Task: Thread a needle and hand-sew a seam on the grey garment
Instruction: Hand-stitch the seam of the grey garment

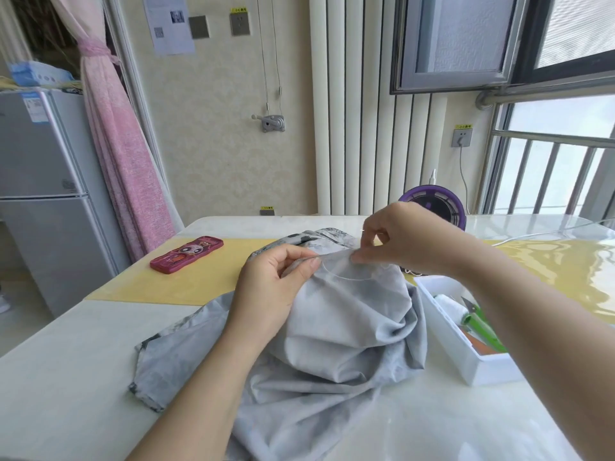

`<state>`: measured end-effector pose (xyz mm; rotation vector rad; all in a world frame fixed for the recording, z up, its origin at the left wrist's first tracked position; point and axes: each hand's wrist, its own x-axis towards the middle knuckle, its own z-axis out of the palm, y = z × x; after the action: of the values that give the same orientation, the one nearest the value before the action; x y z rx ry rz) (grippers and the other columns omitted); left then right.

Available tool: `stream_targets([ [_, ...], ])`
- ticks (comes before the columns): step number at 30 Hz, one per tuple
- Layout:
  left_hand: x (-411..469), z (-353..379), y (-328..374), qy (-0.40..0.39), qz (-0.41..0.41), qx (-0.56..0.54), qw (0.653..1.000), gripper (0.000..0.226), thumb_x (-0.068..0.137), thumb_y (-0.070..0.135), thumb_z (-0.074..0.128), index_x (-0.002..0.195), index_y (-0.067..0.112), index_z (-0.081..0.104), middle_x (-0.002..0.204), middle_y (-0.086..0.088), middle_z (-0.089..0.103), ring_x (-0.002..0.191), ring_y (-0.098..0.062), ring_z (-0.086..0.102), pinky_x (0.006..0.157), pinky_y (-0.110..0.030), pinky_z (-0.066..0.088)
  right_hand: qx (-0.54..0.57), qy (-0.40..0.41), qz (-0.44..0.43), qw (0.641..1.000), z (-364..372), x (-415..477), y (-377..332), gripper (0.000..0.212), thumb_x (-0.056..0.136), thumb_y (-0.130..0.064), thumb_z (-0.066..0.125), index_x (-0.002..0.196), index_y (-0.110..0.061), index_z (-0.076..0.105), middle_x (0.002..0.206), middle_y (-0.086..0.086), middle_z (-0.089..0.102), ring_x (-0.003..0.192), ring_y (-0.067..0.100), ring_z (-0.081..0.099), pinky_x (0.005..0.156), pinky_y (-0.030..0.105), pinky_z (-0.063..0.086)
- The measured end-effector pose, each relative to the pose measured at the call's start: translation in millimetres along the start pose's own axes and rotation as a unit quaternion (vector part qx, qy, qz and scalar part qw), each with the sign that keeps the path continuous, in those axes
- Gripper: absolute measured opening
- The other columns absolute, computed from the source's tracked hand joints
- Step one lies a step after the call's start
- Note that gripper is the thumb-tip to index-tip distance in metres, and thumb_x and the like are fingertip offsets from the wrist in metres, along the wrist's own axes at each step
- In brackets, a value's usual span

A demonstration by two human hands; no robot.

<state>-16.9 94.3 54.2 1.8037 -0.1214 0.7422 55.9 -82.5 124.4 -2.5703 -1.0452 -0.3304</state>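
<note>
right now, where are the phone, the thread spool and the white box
phone (186, 254), head view, middle of its red case
thread spool (450, 307), head view, its white wound side
white box (492, 369), head view, its near outer wall

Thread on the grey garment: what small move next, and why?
Probably draw the right hand, pinching the needle, up and away to take up slack: the thread lies in a loose loop on the grey garment, while the left hand grips the fold.
</note>
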Motion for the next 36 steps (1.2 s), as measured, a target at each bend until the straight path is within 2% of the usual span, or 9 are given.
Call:
stream_targets([
  [5, 5, 2, -3, -0.013, -0.026, 0.015, 0.999, 0.008, 0.081, 0.009, 0.071, 0.08, 0.017, 0.069, 0.072, 0.011, 0.068, 0.064, 0.007, 0.059, 0.065, -0.006, 0.041, 0.011, -0.001, 0.024, 1.0, 0, -3, 8, 0.03, 0.075, -0.044, 0.074, 0.058, -0.029, 0.054, 0.053, -0.008, 0.047, 0.049, 0.007, 0.045, 0.048, 0.025, 0.034],
  [8, 7, 10, -6, -0.046, -0.056, 0.007, 0.997, 0.012, 0.084, 0.007, 0.068, 0.08, 0.018, 0.067, 0.072, 0.01, 0.067, 0.061, 0.011, 0.058, 0.064, -0.005, 0.041, -0.007, -0.017, 0.054, 0.998, 8, -2, 15, 0.027, 0.078, -0.043, 0.071, 0.063, -0.026, 0.056, 0.057, -0.007, 0.053, 0.053, 0.01, 0.05, 0.054, 0.029, 0.04],
  [12, 7, 18, -13, -0.05, -0.087, 0.0, 0.995, 0.017, 0.085, 0.008, 0.066, 0.077, 0.023, 0.066, 0.072, 0.012, 0.067, 0.061, 0.011, 0.056, 0.064, -0.006, 0.042, 0.03, 0.021, 0.107, 0.994, 19, -7, 14, 0.025, 0.089, -0.043, 0.058, 0.095, -0.019, 0.06, 0.08, 0.0, 0.062, 0.075, 0.02, 0.06, 0.069, 0.034, 0.047],
  [15, 5, 17, -17, -0.037, -0.109, -0.017, 0.993, 0.015, 0.085, 0.012, 0.067, 0.078, 0.025, 0.068, 0.071, 0.014, 0.069, 0.066, 0.006, 0.06, 0.068, -0.01, 0.046, 0.075, 0.089, 0.08, 0.99, 13, -16, -5, 0.033, 0.1, -0.024, 0.034, 0.122, -0.008, 0.054, 0.113, 0.009, 0.064, 0.11, 0.028, 0.054, 0.086, 0.033, 0.039],
  [17, 3, 15, -16, -0.032, -0.119, -0.036, 0.992, 0.014, 0.086, 0.011, 0.067, 0.08, 0.023, 0.069, 0.073, 0.012, 0.07, 0.069, 0.003, 0.062, 0.071, -0.012, 0.048, 0.061, 0.085, 0.051, 0.993, 13, -22, -19, 0.036, 0.1, -0.014, 0.032, 0.129, -0.01, 0.053, 0.125, 0.01, 0.061, 0.115, 0.028, 0.054, 0.091, 0.032, 0.039],
  [21, 2, 13, -11, -0.022, -0.124, -0.05, 0.991, 0.015, 0.086, 0.009, 0.066, 0.078, 0.022, 0.068, 0.072, 0.012, 0.069, 0.067, 0.005, 0.061, 0.069, -0.009, 0.047, 0.002, 0.041, 0.016, 0.999, 32, -30, -31, 0.022, 0.099, -0.02, 0.036, 0.106, -0.018, 0.056, 0.085, 0.006, 0.068, 0.083, 0.032, 0.061, 0.076, 0.043, 0.051],
  [25, 0, 11, -8, -0.014, -0.131, -0.058, 0.99, 0.012, 0.086, 0.011, 0.066, 0.079, 0.021, 0.069, 0.073, 0.01, 0.07, 0.069, 0.004, 0.062, 0.072, -0.011, 0.047, -0.033, 0.018, 0.024, 0.999, 43, -34, -31, 0.013, 0.099, -0.037, 0.031, 0.102, -0.026, 0.038, 0.085, -0.002, 0.067, 0.083, 0.027, 0.06, 0.076, 0.039, 0.048],
  [30, -1, 11, -6, -0.008, -0.136, -0.07, 0.988, 0.009, 0.086, 0.013, 0.066, 0.081, 0.02, 0.07, 0.078, 0.004, 0.072, 0.078, -0.008, 0.064, 0.084, -0.026, 0.05, -0.076, 0.027, 0.01, 0.997, 49, -30, -28, 0.011, 0.1, -0.034, 0.03, 0.096, -0.024, 0.034, 0.084, -0.001, 0.068, 0.083, 0.025, 0.059, 0.089, 0.037, 0.037],
  [36, -2, 13, -6, -0.005, -0.132, -0.071, 0.989, 0.01, 0.086, 0.014, 0.067, 0.079, 0.021, 0.07, 0.074, 0.009, 0.072, 0.076, -0.006, 0.065, 0.085, -0.028, 0.05, -0.073, 0.032, 0.016, 0.997, 50, -28, -28, 0.009, 0.098, -0.031, 0.032, 0.095, -0.024, 0.036, 0.082, 0.0, 0.069, 0.084, 0.027, 0.059, 0.086, 0.036, 0.038],
])
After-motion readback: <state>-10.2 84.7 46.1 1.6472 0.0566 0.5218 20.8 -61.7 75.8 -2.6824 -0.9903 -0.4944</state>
